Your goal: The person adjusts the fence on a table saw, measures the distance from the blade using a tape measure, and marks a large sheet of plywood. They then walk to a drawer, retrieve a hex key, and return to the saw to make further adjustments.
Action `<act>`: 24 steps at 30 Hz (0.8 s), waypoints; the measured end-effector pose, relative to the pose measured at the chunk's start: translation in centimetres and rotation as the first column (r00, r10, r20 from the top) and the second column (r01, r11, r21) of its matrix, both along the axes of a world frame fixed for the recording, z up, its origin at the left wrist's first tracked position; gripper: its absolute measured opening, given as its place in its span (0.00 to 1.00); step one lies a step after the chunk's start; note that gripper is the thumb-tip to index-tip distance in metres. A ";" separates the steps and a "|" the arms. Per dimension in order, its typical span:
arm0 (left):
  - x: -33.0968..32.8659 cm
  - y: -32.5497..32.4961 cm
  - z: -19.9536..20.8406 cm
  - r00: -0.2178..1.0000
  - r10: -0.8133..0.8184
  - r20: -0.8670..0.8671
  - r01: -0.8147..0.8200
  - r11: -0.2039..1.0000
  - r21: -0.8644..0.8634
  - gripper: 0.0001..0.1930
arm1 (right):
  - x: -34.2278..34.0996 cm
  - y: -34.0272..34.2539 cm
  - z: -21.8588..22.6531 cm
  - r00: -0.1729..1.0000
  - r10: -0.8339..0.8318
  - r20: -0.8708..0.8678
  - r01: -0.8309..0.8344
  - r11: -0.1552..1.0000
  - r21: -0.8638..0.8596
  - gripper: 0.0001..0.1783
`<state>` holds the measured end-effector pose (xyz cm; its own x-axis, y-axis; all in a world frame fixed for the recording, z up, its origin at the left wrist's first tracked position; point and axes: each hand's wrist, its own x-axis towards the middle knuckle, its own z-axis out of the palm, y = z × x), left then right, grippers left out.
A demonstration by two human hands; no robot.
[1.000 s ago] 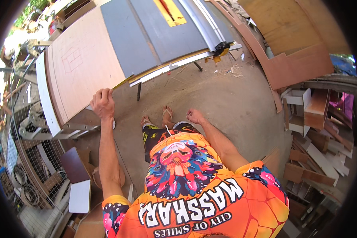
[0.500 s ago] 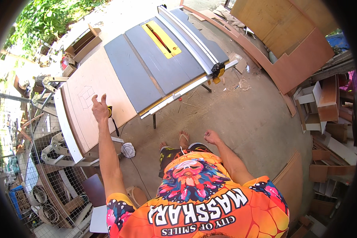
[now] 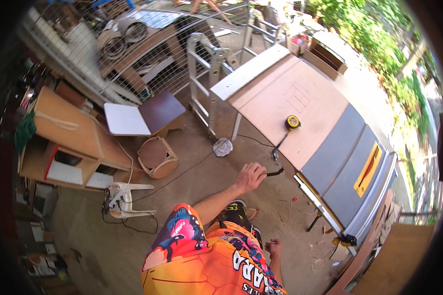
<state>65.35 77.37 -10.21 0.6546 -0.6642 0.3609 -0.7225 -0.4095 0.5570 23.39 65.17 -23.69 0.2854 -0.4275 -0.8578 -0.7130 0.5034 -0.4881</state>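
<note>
My left hand (image 3: 251,177) is in front of my body, above the floor, its fingers closed on a thin black stick-like object (image 3: 275,173) with a bent tip; its exact kind is unclear. Beyond it, a yellow and black tape measure (image 3: 292,122) lies on a light plywood board (image 3: 312,125) near its front edge. The tape measure's black strap hangs over that edge. Pencil lines (image 3: 299,97) are drawn on the board. My right hand (image 3: 274,247) hangs low beside my leg, loosely curled, with nothing visible in it.
A grey table saw (image 3: 337,155) with a yellow insert (image 3: 368,169) adjoins the board on the right. An aluminium ladder (image 3: 206,83) stands at its left. A cord crosses the floor to a white stool (image 3: 128,199). A round wooden stool (image 3: 157,157) and a wooden cabinet (image 3: 74,132) are leftward.
My view has swung left, bringing the cabinet and stools in. My left hand has left the space over the board, moved back toward me, and now holds the black object. The tape measure stays on the board.
</note>
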 end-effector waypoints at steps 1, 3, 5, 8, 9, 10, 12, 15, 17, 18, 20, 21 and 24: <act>-2.5 5.5 -2.0 0.981 -0.024 -0.192 0.044 0.994 0.100 0.14 | 0.2 -0.4 -1.2 0.998 0.053 0.041 -0.053 0.999 -0.012 0.22; -8.1 16.8 -5.6 0.769 0.394 -0.504 -0.057 0.827 0.559 0.21 | 3.7 -1.2 -2.1 0.979 0.195 0.065 -0.193 0.980 -0.038 0.23; -14.1 29.9 -9.9 0.238 0.847 -0.475 -0.083 0.505 0.859 0.25 | 7.5 -1.3 -0.1 0.906 0.423 0.020 -0.421 0.905 -0.051 0.24; -22.6 43.9 -11.3 -0.255 0.934 -0.249 -0.418 0.126 0.900 0.24 | 13.0 -1.0 1.4 0.668 0.736 -0.112 -0.743 0.653 -0.147 0.27; -24.3 46.6 -10.8 -0.250 0.915 -0.315 -0.471 0.170 0.866 0.24 | 14.7 -0.5 1.2 0.580 0.802 -0.144 -0.811 0.553 -0.190 0.28; -26.3 49.7 -10.1 -0.244 0.895 -0.373 -0.524 0.202 0.828 0.23 | 16.3 0.3 0.1 0.488 0.855 -0.174 -0.865 0.447 -0.227 0.29; -30.5 54.0 -9.0 -0.243 0.837 -0.490 -0.671 0.220 0.709 0.22 | 19.5 0.7 -3.9 0.371 0.907 -0.202 -0.927 0.346 -0.146 0.30; -37.6 58.2 -9.1 -0.370 0.699 -0.612 -0.862 -0.011 0.508 0.20 | 26.7 7.7 -10.2 0.176 0.980 -0.093 -0.982 0.181 0.053 0.33; -41.6 57.9 -10.0 -0.460 0.588 -0.665 -0.863 -0.119 0.492 0.18 | 30.0 18.8 -5.4 0.020 0.999 -0.048 -1.000 0.019 -0.014 0.35; -43.4 57.8 -10.6 -0.477 0.571 -0.669 -0.862 -0.152 0.485 0.18 | 31.3 25.0 -3.8 -0.056 0.998 -0.043 -0.998 -0.056 -0.010 0.36; -45.8 57.3 -9.1 -0.427 0.500 -0.753 -0.904 -0.214 0.370 0.20 | 32.2 35.7 -0.1 -0.168 0.985 -0.040 -0.986 -0.168 -0.003 0.37; -46.6 57.2 -7.2 -0.385 0.434 -0.815 -0.923 -0.200 0.329 0.21 | 35.6 38.2 -3.0 -0.106 0.989 0.107 -0.990 -0.115 0.084 0.38; -52.0 60.6 -0.2 -0.336 0.126 -0.934 -0.935 -0.169 0.313 0.22 | 35.9 55.8 1.7 -0.312 0.933 0.177 -0.943 -0.327 0.057 0.37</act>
